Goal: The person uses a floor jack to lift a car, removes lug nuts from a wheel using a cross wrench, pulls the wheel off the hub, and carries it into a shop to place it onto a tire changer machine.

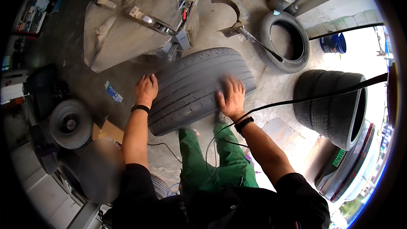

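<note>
A black car tire point(193, 89) stands in front of my legs with its grooved tread toward me. My left hand point(146, 90) is at the tire's left edge, its fingers bent and closed against it. On the right part of the tread lies my right hand point(232, 98), palm down, with its fingers apart and slightly blurred. Just beyond the tire is a tire changer's dusty turntable point(131, 29) with metal clamp jaws. The tire's underside and far side are hidden.
Another tire point(285, 42) lies at the far right, near a curved metal arm point(237, 6). Several tires point(328, 101) are stacked at the right. A black cable point(305, 100) crosses there. At the left are a wheel point(71, 124) and a blue-white packet point(113, 92).
</note>
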`<action>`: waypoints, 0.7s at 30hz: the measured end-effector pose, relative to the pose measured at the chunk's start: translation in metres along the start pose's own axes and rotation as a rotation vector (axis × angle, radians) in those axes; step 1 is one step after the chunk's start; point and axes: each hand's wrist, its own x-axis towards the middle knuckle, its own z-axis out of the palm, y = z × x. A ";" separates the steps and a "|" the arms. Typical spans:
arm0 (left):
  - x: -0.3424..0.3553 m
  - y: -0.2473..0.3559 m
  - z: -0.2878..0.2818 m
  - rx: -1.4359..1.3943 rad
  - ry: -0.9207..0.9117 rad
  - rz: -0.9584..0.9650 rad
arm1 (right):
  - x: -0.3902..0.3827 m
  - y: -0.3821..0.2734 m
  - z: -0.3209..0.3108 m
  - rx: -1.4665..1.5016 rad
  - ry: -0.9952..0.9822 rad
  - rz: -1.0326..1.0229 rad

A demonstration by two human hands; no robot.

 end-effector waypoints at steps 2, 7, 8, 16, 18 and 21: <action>0.005 -0.020 0.002 0.031 -0.013 -0.030 | 0.007 -0.024 0.009 -0.037 0.015 0.017; 0.006 -0.048 -0.003 0.005 -0.004 -0.015 | 0.040 -0.071 0.046 -0.066 -0.016 0.026; 0.001 -0.044 -0.005 -0.013 0.032 0.029 | 0.046 -0.080 0.051 -0.068 -0.019 0.025; -0.002 -0.008 -0.032 -0.163 0.044 0.171 | 0.074 -0.141 0.099 -0.129 0.012 0.041; 0.003 0.007 -0.037 -0.190 0.111 0.294 | 0.080 -0.153 0.105 -0.100 -0.008 0.047; 0.007 0.027 -0.045 -0.202 0.101 0.336 | 0.066 -0.153 0.104 -0.096 -0.017 0.059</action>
